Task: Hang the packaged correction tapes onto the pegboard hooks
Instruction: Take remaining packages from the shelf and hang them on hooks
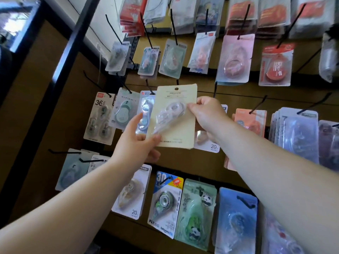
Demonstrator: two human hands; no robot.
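Note:
A cream-coloured carded correction tape pack point(180, 131) with a clear blister is held up in front of the brown pegboard point(183, 162). My left hand point(139, 143) grips its lower left corner. My right hand point(205, 114) pinches its right edge beside the blister. The pack's hang hole point(176, 88) sits just below a black hook point(177, 81); I cannot tell whether the hook passes through it. Other correction tape packs hang on hooks all around, such as a blue pack point(145, 114) right behind it.
Rows of black hooks stick out toward me, several of them bare, such as one hook point(258, 106) right of my hands and another hook point(64, 152) at the lower left. A black metal post point(69, 44) frames the board's left side.

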